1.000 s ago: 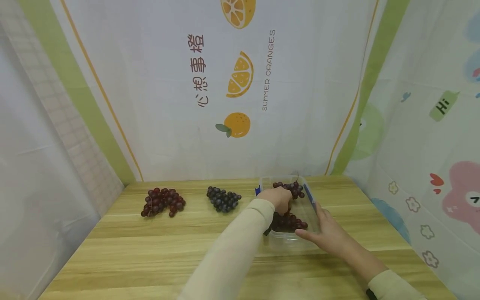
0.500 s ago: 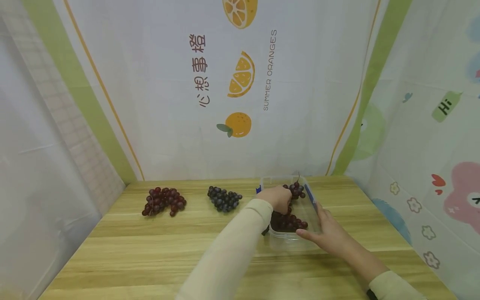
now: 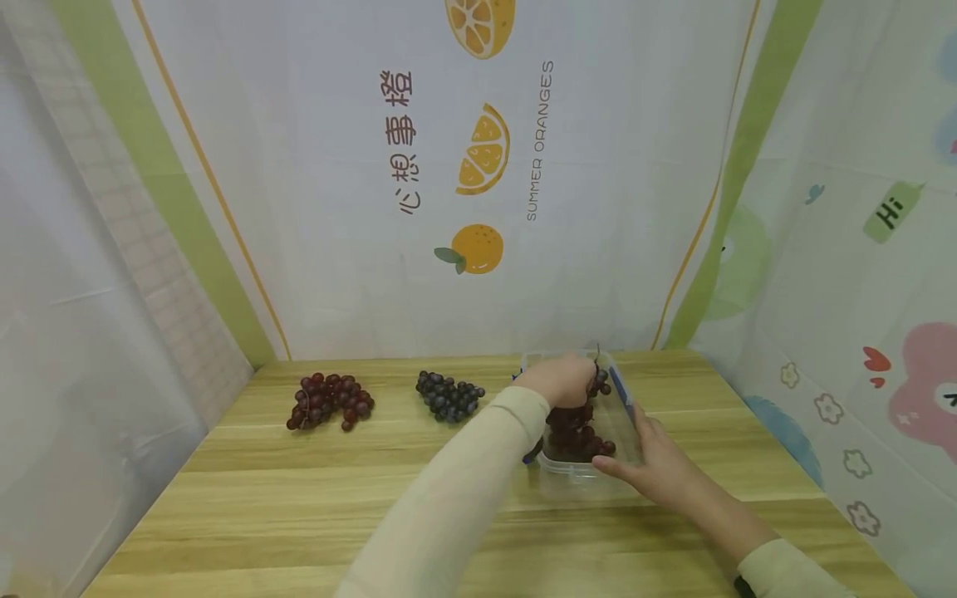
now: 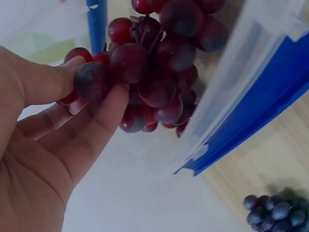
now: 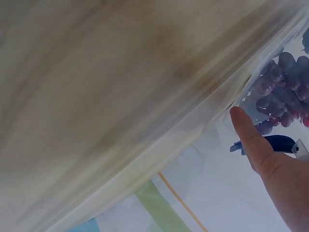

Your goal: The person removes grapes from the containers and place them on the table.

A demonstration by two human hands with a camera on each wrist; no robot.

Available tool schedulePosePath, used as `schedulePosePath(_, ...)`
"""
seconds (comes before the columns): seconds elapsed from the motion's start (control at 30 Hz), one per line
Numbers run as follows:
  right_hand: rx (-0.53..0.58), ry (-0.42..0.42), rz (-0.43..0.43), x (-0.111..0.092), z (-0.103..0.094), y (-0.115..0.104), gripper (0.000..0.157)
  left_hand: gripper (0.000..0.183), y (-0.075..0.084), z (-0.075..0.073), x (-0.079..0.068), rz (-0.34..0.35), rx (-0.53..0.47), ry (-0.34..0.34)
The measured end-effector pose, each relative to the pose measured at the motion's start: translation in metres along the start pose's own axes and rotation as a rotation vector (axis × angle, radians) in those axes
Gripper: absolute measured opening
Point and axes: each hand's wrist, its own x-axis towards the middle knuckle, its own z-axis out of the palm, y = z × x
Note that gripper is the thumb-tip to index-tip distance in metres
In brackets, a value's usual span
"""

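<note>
A clear plastic food container (image 3: 576,470) with blue side clips stands on the table, red grapes (image 3: 579,444) inside it. My left hand (image 3: 561,382) reaches down into it. In the left wrist view, the left thumb and fingers (image 4: 113,108) pinch a dark red grape on the bunch of grapes (image 4: 157,87). My right hand (image 3: 661,469) holds the container's near right corner, thumb along the front wall and fingers against the right side. The right wrist view shows the right thumb (image 5: 256,145) beside the clear wall, with grapes (image 5: 285,89) visible through it.
A bunch of red grapes (image 3: 329,401) lies at the far left of the wooden table (image 3: 314,515). Between it and the container is a bunch of black grapes (image 3: 449,396). A printed white curtain (image 3: 329,274) hangs right behind the table.
My left hand has shifted slightly up and right inside the container, uncovering more grapes near the front. The right hand keeps its place at the corner.
</note>
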Motion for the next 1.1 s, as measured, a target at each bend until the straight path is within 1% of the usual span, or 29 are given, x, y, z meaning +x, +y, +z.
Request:
schedulePosePath(0.1, 0.003, 0.003, -0.002, -0.001, 0.001, -0.001, 0.120, 0.029, 0.002, -0.007, -0.002, 0.001, -0.013, 0.005)
schedulePosePath(0.2, -0.006, -0.006, 0.003, -0.001, 0.001, -0.002, 0.120, 0.024, 0.003, -0.015, -0.005, 0.018, 0.013, 0.044)
schedulePosePath(0.3, -0.012, -0.012, 0.009, -0.001, 0.000, -0.002, 0.119, 0.017, 0.003, -0.027, -0.009, 0.036, 0.053, 0.091)
schedulePosePath(0.37, -0.016, -0.011, 0.006, 0.000, 0.000, -0.002, 0.119, 0.015, 0.002, -0.035, -0.012, 0.049, 0.071, 0.110)
schedulePosePath(0.53, -0.018, -0.032, 0.017, 0.000, -0.001, -0.003, 0.119, 0.018, 0.000, -0.053, -0.018, 0.064, 0.047, 0.117)
schedulePosePath(0.63, -0.016, -0.053, 0.044, -0.001, -0.001, -0.004, 0.120, 0.020, -0.001, -0.064, -0.022, 0.075, 0.027, 0.118)
schedulePosePath(0.73, -0.024, -0.059, 0.044, -0.002, -0.002, -0.005, 0.120, 0.021, -0.002, -0.074, -0.026, 0.080, 0.014, 0.114)
schedulePosePath(1.0, -0.037, -0.002, 0.011, -0.002, 0.000, -0.005, 0.119, 0.020, -0.007, -0.101, -0.038, 0.084, -0.021, 0.132)
schedulePosePath(1.1, -0.032, 0.002, 0.005, -0.002, 0.000, -0.006, 0.118, 0.022, -0.009, -0.110, -0.044, 0.075, -0.037, 0.129)
